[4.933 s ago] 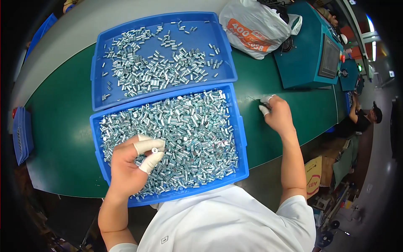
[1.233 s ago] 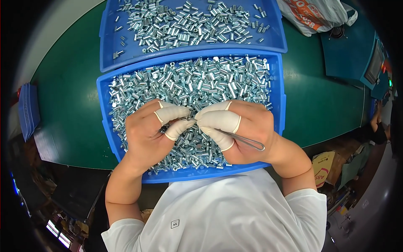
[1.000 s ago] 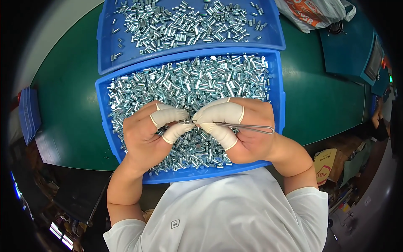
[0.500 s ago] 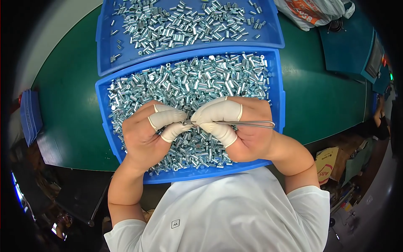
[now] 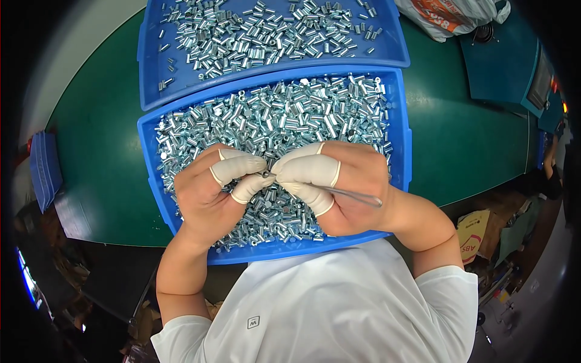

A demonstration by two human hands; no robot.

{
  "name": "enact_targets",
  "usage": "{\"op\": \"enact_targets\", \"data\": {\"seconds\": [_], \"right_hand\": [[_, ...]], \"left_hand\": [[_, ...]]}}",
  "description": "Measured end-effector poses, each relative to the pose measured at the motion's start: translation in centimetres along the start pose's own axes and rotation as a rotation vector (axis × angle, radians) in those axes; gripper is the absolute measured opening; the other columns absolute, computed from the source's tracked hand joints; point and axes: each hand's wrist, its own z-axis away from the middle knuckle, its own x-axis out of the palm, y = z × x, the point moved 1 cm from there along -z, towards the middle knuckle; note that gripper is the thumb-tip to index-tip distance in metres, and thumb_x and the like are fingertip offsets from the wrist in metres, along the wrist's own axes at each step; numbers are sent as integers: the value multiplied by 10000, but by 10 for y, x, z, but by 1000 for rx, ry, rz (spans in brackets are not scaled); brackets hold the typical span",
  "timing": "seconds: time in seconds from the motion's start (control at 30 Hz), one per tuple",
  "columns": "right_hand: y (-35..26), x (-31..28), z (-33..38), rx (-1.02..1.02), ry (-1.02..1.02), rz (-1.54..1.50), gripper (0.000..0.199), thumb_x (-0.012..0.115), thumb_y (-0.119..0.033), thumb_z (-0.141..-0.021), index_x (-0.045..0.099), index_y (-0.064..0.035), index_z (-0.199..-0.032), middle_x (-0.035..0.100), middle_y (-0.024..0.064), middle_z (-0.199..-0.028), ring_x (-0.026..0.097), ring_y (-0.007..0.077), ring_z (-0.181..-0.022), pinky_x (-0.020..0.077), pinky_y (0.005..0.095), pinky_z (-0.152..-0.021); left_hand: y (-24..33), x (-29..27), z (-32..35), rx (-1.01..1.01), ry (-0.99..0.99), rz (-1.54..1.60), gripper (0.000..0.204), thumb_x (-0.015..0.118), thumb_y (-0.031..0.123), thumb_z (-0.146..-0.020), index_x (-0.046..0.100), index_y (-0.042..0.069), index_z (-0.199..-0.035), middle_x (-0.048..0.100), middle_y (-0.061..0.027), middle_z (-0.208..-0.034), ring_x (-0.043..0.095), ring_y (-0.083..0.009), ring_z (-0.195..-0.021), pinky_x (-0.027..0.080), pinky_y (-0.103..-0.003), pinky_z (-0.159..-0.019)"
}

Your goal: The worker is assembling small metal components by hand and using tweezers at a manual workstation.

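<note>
White finger cots cover the thumbs and fingertips of both my hands. Between its thumb and index finger my left hand (image 5: 209, 190) pinches a small metal sleeve (image 5: 265, 174), whose round end shows. My right hand (image 5: 357, 187) is closed on a thin metal rod tool (image 5: 363, 197) with a narrow looped handle sticking out past the palm. The tool's tip meets the sleeve or lies close beside it; the fingers hide the exact contact. Both hands are above the near blue tray (image 5: 397, 109), heaped with shiny metal sleeves (image 5: 290, 115).
Beyond stands a second blue tray (image 5: 393, 51) with more sleeves, on a green table (image 5: 448, 133). A plastic bag (image 5: 451, 18) and a teal machine (image 5: 502, 66) are at the far right. Blue bins (image 5: 45, 169) sit at the left edge. Another person's arm (image 5: 549, 160) shows far right.
The tool's looped handle has swung toward me and now slopes down to the right. The sleeve has turned, showing its round end. My right fingers have shifted slightly left.
</note>
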Motion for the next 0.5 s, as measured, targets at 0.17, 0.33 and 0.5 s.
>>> {"op": "enact_targets", "data": {"seconds": [0.17, 0.33, 0.5], "right_hand": [[-2, -2, -1, 86, 25, -141, 100, 756, 9, -923, 745, -14, -1020, 777, 164, -935, 769, 264, -746, 616, 322, -658], [-3, -4, 0, -41, 10, 17, 92, 759, 5, -921, 741, -11, -1010, 777, 168, -932, 764, 259, -726, 606, 316, -627], [-3, -2, 1, -34, 31, -4, 84, 754, 3, -927, 742, -2, -1011, 779, 165, -929, 760, 251, -714, 607, 316, -621]], "left_hand": [[-2, -1, 1, -27, -15, 57, 240, 910, 76, -798, 764, 35, -984, 772, -89, -839, 720, -217, -722, 555, -326, -656], [-3, 0, 1, -34, -8, 62, 237, 903, 77, -807, 761, 34, -992, 774, -92, -846, 720, -216, -729, 556, -327, -662], [-1, 1, 0, -11, -2, 48, 244, 905, 85, -803, 758, 33, -990, 773, -93, -848, 717, -215, -729, 552, -320, -659]]}}
